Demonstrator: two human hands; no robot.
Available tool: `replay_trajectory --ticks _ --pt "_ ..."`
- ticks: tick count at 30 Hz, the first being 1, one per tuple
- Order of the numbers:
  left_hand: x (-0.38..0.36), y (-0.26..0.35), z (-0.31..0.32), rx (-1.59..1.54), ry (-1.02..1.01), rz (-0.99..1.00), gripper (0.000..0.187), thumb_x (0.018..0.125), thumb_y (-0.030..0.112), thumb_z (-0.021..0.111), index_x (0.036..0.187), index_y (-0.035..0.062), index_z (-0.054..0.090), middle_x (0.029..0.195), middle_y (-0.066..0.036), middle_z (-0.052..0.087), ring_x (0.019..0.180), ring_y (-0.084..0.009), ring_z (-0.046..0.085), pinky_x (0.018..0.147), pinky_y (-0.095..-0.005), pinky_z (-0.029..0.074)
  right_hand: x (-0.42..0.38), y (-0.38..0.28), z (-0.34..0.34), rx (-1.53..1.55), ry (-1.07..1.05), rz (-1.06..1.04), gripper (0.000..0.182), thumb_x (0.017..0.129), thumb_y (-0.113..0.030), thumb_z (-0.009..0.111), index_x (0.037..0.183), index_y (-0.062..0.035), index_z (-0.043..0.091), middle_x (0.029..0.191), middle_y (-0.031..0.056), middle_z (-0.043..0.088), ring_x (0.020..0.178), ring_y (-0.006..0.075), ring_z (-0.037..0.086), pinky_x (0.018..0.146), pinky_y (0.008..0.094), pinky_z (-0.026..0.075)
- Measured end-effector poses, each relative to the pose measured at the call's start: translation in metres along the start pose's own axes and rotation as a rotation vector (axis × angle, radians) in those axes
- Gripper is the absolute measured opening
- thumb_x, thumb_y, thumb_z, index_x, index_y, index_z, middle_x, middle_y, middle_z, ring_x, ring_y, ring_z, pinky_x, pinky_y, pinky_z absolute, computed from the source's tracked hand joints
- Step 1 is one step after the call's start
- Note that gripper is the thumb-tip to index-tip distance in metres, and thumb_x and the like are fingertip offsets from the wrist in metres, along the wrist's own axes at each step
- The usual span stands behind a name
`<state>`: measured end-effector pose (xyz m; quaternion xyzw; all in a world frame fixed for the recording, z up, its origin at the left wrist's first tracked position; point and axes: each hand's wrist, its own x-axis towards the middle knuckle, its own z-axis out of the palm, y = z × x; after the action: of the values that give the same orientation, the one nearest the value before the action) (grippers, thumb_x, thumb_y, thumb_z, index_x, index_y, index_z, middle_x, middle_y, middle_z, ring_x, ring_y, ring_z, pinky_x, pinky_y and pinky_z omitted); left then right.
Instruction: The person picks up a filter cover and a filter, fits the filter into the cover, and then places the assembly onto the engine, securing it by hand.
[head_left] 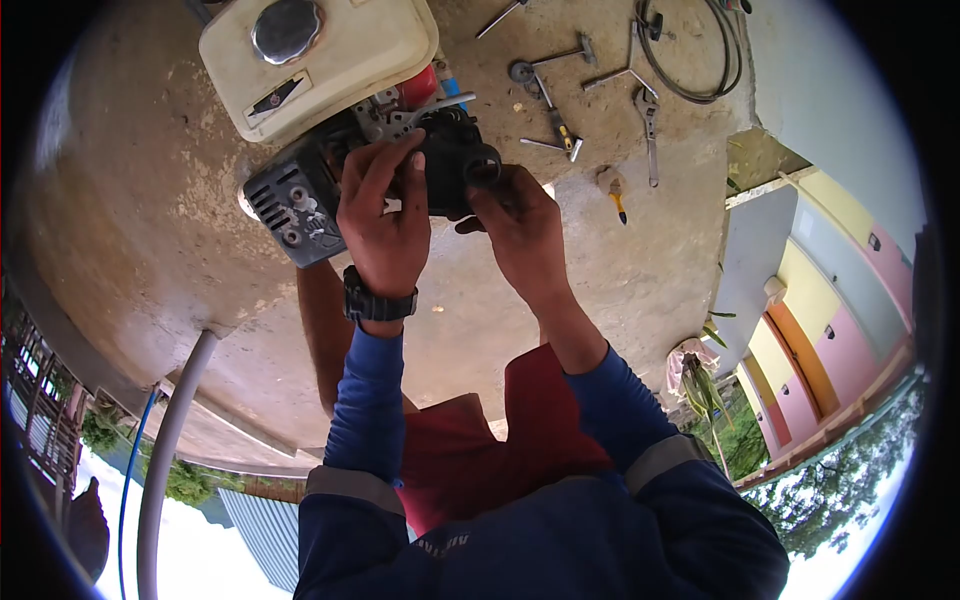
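Note:
A small engine with a cream fuel tank (345, 75), a round metal cap (287, 30) and a dark slotted muffler cover (295, 210) rests on the concrete. At its near right side is a black part with a round opening (483, 165). My right hand (525, 235) grips this part at its right edge, thumb and fingers bent around it. My left hand (385, 215), with a black watch on the wrist, lies against the part's left side. Its fingers are bent and pressed to the part; their tips are partly hidden. A metal lever (440, 105) sits just above the hands.
Tools lie on the floor to the right: a hammer (585, 50), a yellow-and-black screwdriver (563, 133), an adjustable wrench (650, 140) and a paintbrush (614, 192). Beyond them is a coiled cable (735, 75). A grey pipe (170, 450) stands at lower left.

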<state>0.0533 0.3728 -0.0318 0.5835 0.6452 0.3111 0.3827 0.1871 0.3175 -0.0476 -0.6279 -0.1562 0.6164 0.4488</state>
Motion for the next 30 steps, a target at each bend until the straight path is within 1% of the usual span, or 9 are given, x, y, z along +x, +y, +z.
replay_trajectory --ticks 1,3,7,10,19,22,26,28,30 --pt "0.002 -0.001 0.001 0.000 -0.003 -0.001 0.020 0.095 0.005 0.067 0.114 0.0066 0.073 0.103 -0.005 0.066 0.089 -0.0132 0.064 0.075 -0.0256 0.051 -0.001 0.000 0.000 0.023 -0.008 0.012 0.020 0.097 -0.011 0.064 0.107 0.0050 0.060 0.085 0.0093 0.070 0.077 0.0114 0.068 0.066 0.0272 0.056" --pt "0.009 -0.005 0.004 0.083 0.061 0.200 0.020 0.090 0.003 0.070 0.109 0.0086 0.075 0.098 -0.008 0.065 0.080 -0.0183 0.064 0.070 -0.0303 0.052 -0.004 0.000 0.006 0.111 -0.011 0.054 0.020 0.097 -0.011 0.063 0.107 0.0056 0.059 0.087 0.0106 0.070 0.079 0.0139 0.070 0.066 0.0284 0.057" --pt "0.014 -0.004 0.004 0.073 0.048 0.174 0.019 0.089 0.004 0.071 0.107 0.0082 0.075 0.098 -0.009 0.065 0.085 -0.0229 0.066 0.076 -0.0330 0.052 -0.011 -0.005 0.017 0.308 -0.013 0.162 0.020 0.097 -0.009 0.062 0.110 0.0060 0.058 0.095 0.0142 0.069 0.083 0.0217 0.074 0.069 0.0308 0.060" --pt "0.017 -0.005 0.003 0.059 0.035 0.216 0.018 0.089 0.005 0.072 0.106 0.0079 0.075 0.099 -0.010 0.066 0.088 -0.0251 0.066 0.079 -0.0344 0.053 -0.014 -0.002 0.025 0.448 -0.013 0.213 0.022 0.097 -0.008 0.062 0.113 0.0056 0.057 0.101 0.0147 0.069 0.083 0.0235 0.074 0.071 0.0307 0.060" --pt "0.018 -0.009 0.000 0.015 0.000 0.210 0.018 0.089 0.006 0.073 0.106 0.0079 0.075 0.098 -0.009 0.067 0.088 -0.0249 0.066 0.078 -0.0342 0.053 -0.011 0.001 0.021 0.333 0.021 0.167 0.021 0.096 -0.006 0.064 0.111 0.0061 0.057 0.099 0.0154 0.070 0.082 0.0232 0.074 0.072 0.0309 0.060" --pt "0.017 -0.007 -0.003 0.020 -0.012 0.202 0.017 0.089 0.006 0.073 0.106 0.0081 0.075 0.098 -0.008 0.067 0.083 -0.0208 0.065 0.075 -0.0320 0.052 -0.009 0.002 0.016 0.280 0.023 0.166 0.020 0.095 -0.007 0.065 0.110 0.0060 0.058 0.094 0.0150 0.071 0.082 0.0215 0.074 0.073 0.0309 0.061" --pt "0.013 -0.004 -0.007 -0.045 -0.058 0.063 0.019 0.090 0.004 0.072 0.108 0.0064 0.075 0.097 -0.006 0.066 0.077 -0.0130 0.061 0.069 -0.0269 0.050 -0.008 -0.001 0.009 0.224 0.000 0.118 0.019 0.095 -0.007 0.065 0.108 0.0056 0.059 0.091 0.0137 0.071 0.079 0.0180 0.072 0.070 0.0286 0.059" --pt "0.009 -0.003 -0.012 -0.070 -0.065 0.064 0.020 0.090 0.004 0.072 0.109 0.0059 0.074 0.099 -0.006 0.065 0.076 -0.0110 0.060 0.068 -0.0255 0.049 -0.011 -0.010 0.004 0.086 -0.021 0.089 0.032 0.097 -0.008 0.063 0.125 0.0052 0.056 0.094 0.0118 0.069 0.076 0.0163 0.069 0.070 0.0292 0.057" --pt "0.004 0.002 -0.022 -0.147 -0.208 0.037 0.023 0.088 0.002 0.074 0.110 0.0053 0.074 0.105 -0.007 0.062 0.081 -0.0127 0.061 0.070 -0.0262 0.050 -0.017 -0.028 -0.001 0.065 -0.026 0.083 0.035 0.097 -0.007 0.062 0.129 0.0055 0.053 0.092 0.0121 0.069 0.073 0.0156 0.068 0.069 0.0293 0.057"
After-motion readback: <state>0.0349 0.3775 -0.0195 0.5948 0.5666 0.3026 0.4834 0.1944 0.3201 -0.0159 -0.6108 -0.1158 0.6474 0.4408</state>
